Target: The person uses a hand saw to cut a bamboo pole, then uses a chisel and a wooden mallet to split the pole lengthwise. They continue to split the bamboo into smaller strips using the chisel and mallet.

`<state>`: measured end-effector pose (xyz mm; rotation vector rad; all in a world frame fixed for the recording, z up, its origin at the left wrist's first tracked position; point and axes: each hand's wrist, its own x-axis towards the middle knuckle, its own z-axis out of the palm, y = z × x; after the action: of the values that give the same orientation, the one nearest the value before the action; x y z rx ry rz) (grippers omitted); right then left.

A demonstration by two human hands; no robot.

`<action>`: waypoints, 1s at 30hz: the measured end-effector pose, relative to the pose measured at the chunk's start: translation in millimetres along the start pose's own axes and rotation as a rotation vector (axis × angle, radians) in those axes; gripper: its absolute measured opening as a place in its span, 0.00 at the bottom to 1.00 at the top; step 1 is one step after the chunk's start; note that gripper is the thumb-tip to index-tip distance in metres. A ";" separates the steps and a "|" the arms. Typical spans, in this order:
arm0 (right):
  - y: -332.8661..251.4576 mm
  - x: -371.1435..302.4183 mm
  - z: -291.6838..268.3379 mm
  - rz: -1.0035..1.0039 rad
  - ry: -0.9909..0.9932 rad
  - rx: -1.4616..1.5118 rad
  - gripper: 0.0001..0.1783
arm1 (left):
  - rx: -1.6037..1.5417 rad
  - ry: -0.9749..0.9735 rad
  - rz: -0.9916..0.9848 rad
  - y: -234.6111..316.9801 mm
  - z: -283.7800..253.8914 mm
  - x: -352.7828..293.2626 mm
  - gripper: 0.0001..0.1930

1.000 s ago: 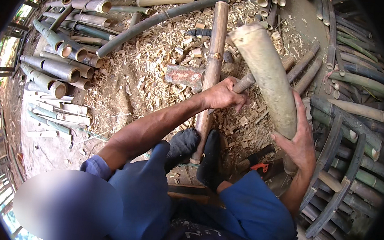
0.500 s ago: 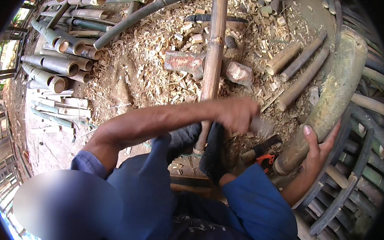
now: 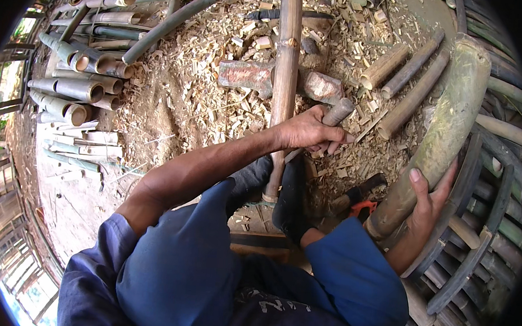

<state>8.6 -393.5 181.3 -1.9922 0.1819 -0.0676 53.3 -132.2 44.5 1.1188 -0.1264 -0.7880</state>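
Observation:
My left hand (image 3: 312, 130) is closed around a tool with a thick, round grey-brown handle (image 3: 339, 112) pointing up and right. A narrow strip like a blade (image 3: 294, 154) shows below the fist; its kind is not clear. My right hand (image 3: 427, 204) grips the lower part of a thick yellow-green bamboo pole (image 3: 456, 103), thumb on the near side and fingers partly hidden along the other. The pole slants up to the far right. Beside my left hand, a thinner brown pole (image 3: 285, 75) runs away from me between my dark-covered feet.
A reddish log (image 3: 245, 76) lies under the brown pole amid wood chips (image 3: 204, 58). Near my right knee are a dark tool (image 3: 367, 186) and an orange handle (image 3: 363, 209). Cut bamboo tubes (image 3: 80, 89) are stacked left; bamboo poles (image 3: 467, 265) crowd the right.
My left hand has moved left and up toward the brown pole, and its tool, blurred before, now shows its handle raised. My right hand keeps hold of the bamboo pole.

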 end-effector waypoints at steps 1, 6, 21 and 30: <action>1.5 -0.8 -1.5 -0.016 -0.011 -0.010 0.53 | -0.001 -0.001 -0.013 -5.7 -1.8 2.0 0.15; 0.3 -2.4 0.4 -0.059 -0.072 -0.006 0.53 | 0.024 0.024 -0.045 -6.3 -7.5 1.9 0.15; -29.0 2.0 -8.6 -0.201 -0.019 0.097 0.52 | 0.223 0.003 0.254 -27.7 5.4 -0.6 0.13; -20.8 20.1 5.4 -0.220 -0.461 -0.513 0.57 | 0.205 -0.013 0.097 -24.2 0.4 -11.0 0.10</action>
<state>31.2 -383.4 197.2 -2.4680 -0.3524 0.3268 33.0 -130.6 27.4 1.2914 -0.2752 -0.7072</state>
